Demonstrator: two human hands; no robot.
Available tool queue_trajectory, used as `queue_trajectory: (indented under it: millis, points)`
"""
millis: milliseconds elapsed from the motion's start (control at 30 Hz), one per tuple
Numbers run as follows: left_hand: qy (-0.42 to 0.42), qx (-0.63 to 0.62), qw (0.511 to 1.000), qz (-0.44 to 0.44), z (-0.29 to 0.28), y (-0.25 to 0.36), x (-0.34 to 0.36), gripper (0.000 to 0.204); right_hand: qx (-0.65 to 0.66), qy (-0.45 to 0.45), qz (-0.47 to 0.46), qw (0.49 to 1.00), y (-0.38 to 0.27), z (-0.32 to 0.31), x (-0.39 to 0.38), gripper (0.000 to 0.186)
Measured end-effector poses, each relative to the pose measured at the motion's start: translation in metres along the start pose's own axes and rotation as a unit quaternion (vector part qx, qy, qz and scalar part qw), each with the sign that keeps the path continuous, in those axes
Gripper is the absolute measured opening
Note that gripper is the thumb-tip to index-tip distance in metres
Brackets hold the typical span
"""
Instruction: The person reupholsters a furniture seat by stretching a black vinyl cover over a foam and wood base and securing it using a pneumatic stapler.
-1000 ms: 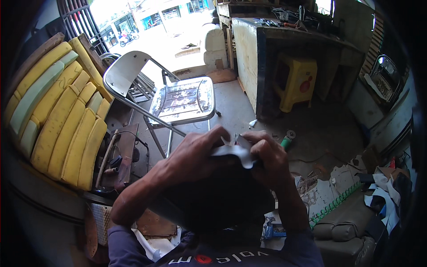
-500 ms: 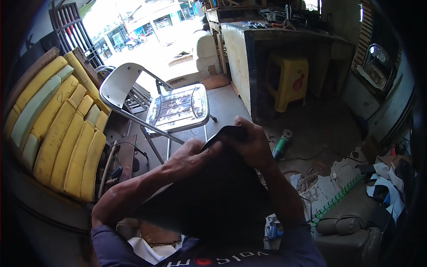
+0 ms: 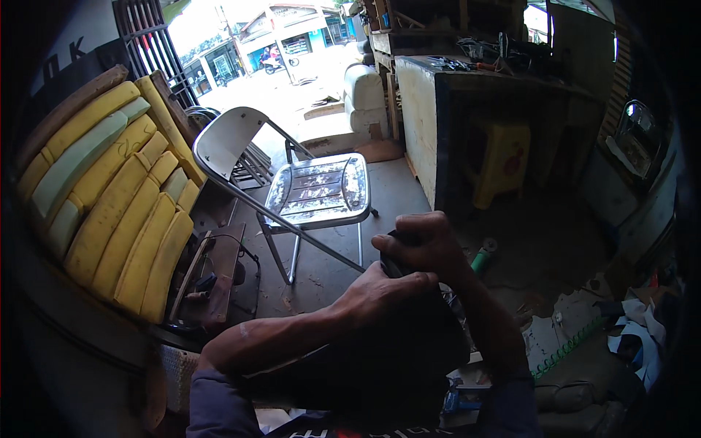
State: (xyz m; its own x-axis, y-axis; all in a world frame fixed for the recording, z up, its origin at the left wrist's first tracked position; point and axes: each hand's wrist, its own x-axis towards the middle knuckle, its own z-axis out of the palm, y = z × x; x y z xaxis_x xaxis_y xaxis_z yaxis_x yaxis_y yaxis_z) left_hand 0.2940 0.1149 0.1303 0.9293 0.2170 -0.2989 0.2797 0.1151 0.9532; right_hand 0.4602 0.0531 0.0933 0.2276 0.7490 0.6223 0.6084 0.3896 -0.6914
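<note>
A large black piece (image 3: 387, 365), which looks like a sheet or cover of upholstery material, spreads over my lap; too dark to make out in detail. Its far edge is gathered between my hands. My left hand (image 3: 383, 288) is closed on that edge, fingers mostly hidden behind it. Just above and to the right, my right hand (image 3: 427, 244) pinches a fold of the same black piece, thumb pointing left. The two hands nearly touch.
Ahead stands a worn metal folding chair (image 3: 321, 193). Yellow foam pads (image 3: 120, 212) are stacked on the left. A workbench (image 3: 420, 117) with tools has a yellow stool (image 3: 500, 160) under it. A green cylindrical tool (image 3: 482, 255), a coiled green hose (image 3: 566, 354) and scraps lie at right.
My hands have drawn closer together and lower, and the black edge stretched between them is now bunched. The view has shifted, so the room appears further right.
</note>
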Motion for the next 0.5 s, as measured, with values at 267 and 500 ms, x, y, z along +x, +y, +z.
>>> queue_trajectory:
  millis: [267,500]
  points:
    - [0.040,0.113,0.992,-0.026,-0.013,-0.012,-0.014,0.084,0.121,-0.255,-0.071,0.957,0.011,0.025,0.046,0.044]
    - [0.076,0.184,0.979,-0.037,-0.021,-0.011,-0.020,0.072,0.110,-0.408,-0.126,0.897,0.008,0.054,0.078,0.027]
